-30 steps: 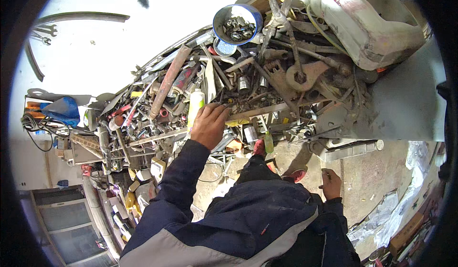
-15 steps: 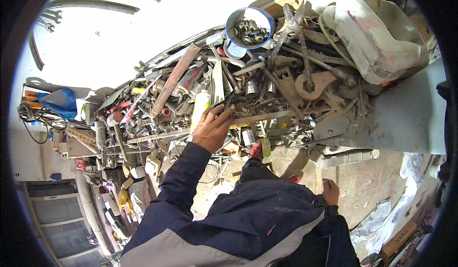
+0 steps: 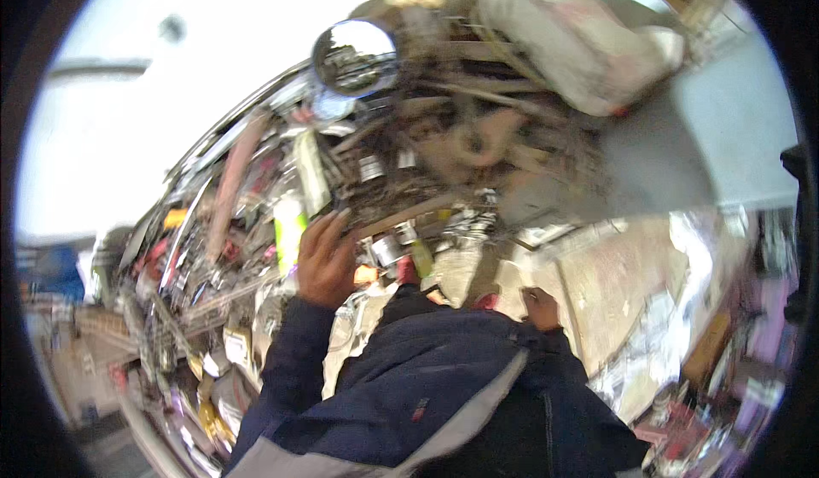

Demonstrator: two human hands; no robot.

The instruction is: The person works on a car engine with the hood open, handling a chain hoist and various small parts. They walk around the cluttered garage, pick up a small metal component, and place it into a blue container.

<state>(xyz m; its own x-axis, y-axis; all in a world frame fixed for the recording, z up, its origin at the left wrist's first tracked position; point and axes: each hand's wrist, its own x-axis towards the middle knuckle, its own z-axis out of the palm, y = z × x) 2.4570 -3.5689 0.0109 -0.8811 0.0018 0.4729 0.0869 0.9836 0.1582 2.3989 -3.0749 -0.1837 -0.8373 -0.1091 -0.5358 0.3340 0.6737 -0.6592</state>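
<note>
My left hand point(image 3: 327, 263) is at the front edge of the cluttered bench, fingers stretched out and slightly smeared. Nothing shows in it. Just beyond its fingertips stands a yellow-green bottle point(image 3: 290, 232), with a pale pointed piece point(image 3: 312, 171) behind. My right hand point(image 3: 541, 309) hangs low over the floor, near my body and away from the bench. Its fingers are curled in; whether they hold anything is hidden. A heap of rusty metal parts point(image 3: 426, 149) covers the bench, most of it too blurred to name.
A blue-rimmed bowl point(image 3: 356, 58) of small dark parts sits at the back of the heap. To its right lies a large dirty white plastic container point(image 3: 580, 43). A reddish bar point(image 3: 235, 183) leans at the left. Clear plastic sheeting point(image 3: 657, 333) lies on the floor at right.
The whole view has swung, so the bench has slid left and the picture is blurred. My left hand has drawn back from the dark item it touched in the heap, its fingers now straighter.
</note>
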